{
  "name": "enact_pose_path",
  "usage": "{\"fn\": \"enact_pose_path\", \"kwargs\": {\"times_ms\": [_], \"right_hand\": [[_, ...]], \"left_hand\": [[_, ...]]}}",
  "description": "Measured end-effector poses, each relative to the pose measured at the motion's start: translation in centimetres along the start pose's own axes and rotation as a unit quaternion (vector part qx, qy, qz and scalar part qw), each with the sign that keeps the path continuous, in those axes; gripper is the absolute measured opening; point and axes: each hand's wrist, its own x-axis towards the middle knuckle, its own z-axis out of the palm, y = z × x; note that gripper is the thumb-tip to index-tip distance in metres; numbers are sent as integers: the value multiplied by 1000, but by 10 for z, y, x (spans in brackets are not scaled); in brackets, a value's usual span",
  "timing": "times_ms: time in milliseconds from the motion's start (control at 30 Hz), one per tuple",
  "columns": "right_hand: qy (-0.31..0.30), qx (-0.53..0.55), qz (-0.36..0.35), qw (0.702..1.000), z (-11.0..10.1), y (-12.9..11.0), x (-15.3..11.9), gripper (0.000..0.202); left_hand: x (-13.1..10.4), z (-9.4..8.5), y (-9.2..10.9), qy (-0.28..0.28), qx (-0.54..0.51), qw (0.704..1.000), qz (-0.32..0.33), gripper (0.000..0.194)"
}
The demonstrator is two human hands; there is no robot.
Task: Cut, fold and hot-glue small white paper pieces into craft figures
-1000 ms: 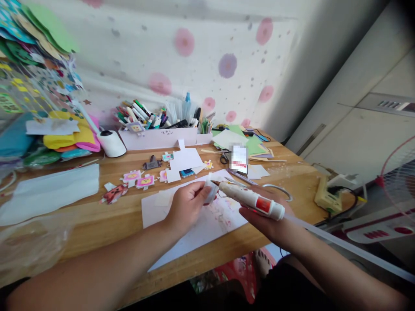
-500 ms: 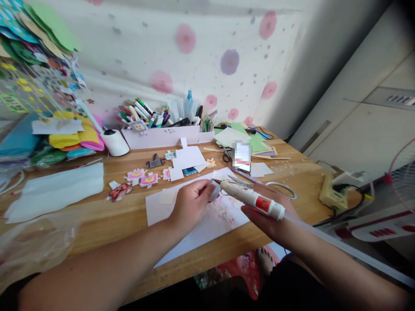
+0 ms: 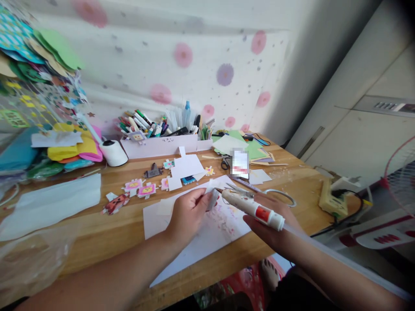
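Note:
My right hand (image 3: 270, 216) is wrapped round a white hot glue gun (image 3: 251, 207) with an orange label. A long translucent glue stick (image 3: 340, 255) runs out of its back end. The gun's dark nozzle touches or nearly touches a small folded piece of white paper (image 3: 212, 199), which my left hand (image 3: 191, 210) pinches between thumb and fingers. Both hands are above a white sheet (image 3: 181, 255) strewn with pinkish marks. Scissors (image 3: 280, 193) lie just beyond the gun, partly hidden by it and my right hand.
Small coloured paper cutouts (image 3: 147, 190) lie left of the sheet. Behind stand a white box (image 3: 155, 147) of pens and a thread spool (image 3: 113, 153). A phone (image 3: 240, 166) stands at the back, near green paper (image 3: 256, 150). A power strip (image 3: 332, 198) sits at the right.
The camera view has tilted up a little, so the table appears lower. The glue gun stays at the paper piece, and both hands keep their grip.

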Motion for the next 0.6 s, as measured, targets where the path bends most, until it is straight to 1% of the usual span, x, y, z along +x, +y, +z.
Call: {"fn": "enact_pose_path", "kwargs": {"times_ms": [200,600], "right_hand": [[7,-6,-1,1000,-2,3,-4,21],[-1,-31,-7,999,-6,3,-1,21]], "left_hand": [[-1,0,3,-5,-15,1000,0,29],[-3,-2,9,4,15,1000,25,26]]}}
